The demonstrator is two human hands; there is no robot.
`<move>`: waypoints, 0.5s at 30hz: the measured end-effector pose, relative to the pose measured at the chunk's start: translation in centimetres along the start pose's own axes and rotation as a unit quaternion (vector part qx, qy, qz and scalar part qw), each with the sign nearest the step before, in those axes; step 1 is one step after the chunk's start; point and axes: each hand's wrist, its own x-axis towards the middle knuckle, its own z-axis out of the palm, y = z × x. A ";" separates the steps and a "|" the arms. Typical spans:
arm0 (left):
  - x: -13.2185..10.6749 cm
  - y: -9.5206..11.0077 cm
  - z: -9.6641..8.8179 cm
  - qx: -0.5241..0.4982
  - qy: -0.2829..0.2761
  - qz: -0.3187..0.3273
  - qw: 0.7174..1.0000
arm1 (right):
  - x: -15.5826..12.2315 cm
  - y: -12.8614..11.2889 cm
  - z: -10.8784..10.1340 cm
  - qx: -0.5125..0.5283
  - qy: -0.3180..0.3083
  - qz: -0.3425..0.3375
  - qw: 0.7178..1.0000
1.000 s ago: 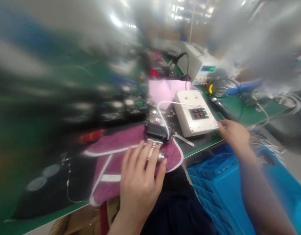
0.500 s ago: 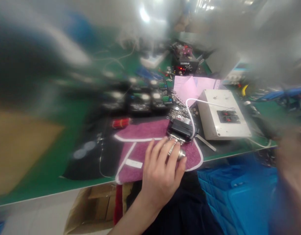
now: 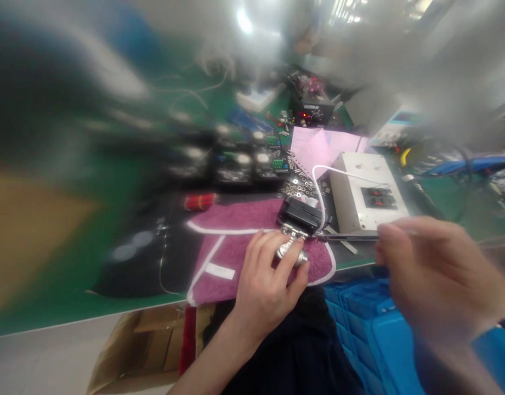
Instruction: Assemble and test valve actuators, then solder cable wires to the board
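Note:
My left hand (image 3: 265, 269) rests with its fingers curled over a silvery metal fitting (image 3: 292, 252). That fitting joins a black housing (image 3: 300, 213), which has a white cable (image 3: 318, 192) running from it. Both lie on a purple cloth (image 3: 219, 249) with white edging. On the right, my blurred right hand (image 3: 441, 274) is closed around a long, thin, dark tool (image 3: 349, 237). Its far end points left, to the lower right corner of the black housing; whether it touches, I cannot tell. The tool's exact kind is unclear.
A white box (image 3: 369, 192) with a black-and-red terminal stands right of the cloth. Loose nuts and small hardware (image 3: 295, 186) lie behind the housing, near pink paper (image 3: 330, 145). Red bundled pieces (image 3: 200, 202) and several black units sit left. Blue crates (image 3: 359, 323) are below the table edge.
My right hand has come in from the right edge toward the housing, bringing the thin tool into view. My left hand stays on the metal fitting. The view has shifted slightly.

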 end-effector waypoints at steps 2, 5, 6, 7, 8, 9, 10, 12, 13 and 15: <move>-0.1 -0.1 0.0 -0.003 0.001 0.003 1.000 | 1.3 -1.7 1.2 -0.008 -0.010 -0.056 0.998; -0.2 -0.2 0.1 -0.002 0.006 0.001 1.000 | 2.6 -3.5 2.6 -0.002 -0.037 -0.108 0.993; -0.3 -0.2 0.1 -0.001 0.006 0.001 1.000 | 2.8 -3.9 2.8 -0.008 -0.041 -0.119 0.992; -0.3 -0.3 0.2 0.000 0.006 0.000 1.000 | 2.9 -4.0 3.0 -0.016 -0.044 -0.129 0.991; -0.3 -0.3 0.2 0.002 0.006 -0.001 1.000 | 2.9 -4.0 3.1 -0.024 -0.048 -0.137 0.989; -0.4 -0.3 0.2 0.003 0.007 -0.001 1.000 | 2.7 -3.9 3.0 -0.032 -0.051 -0.141 0.988; -0.4 -0.4 0.2 0.004 0.008 -0.001 1.000 | 2.4 -3.5 2.9 -0.039 -0.053 -0.141 0.988; -0.5 -0.4 0.2 0.003 0.007 -0.002 1.000 | 1.3 -2.2 2.2 -0.053 -0.056 -0.125 0.989; -0.5 -0.5 0.2 0.000 0.007 -0.004 1.000 | 0.6 -1.3 1.8 -0.060 -0.057 -0.112 0.990; -0.5 -0.5 0.2 -0.008 0.006 -0.009 1.000 | -1.0 0.8 1.2 -0.063 -0.074 -0.083 0.992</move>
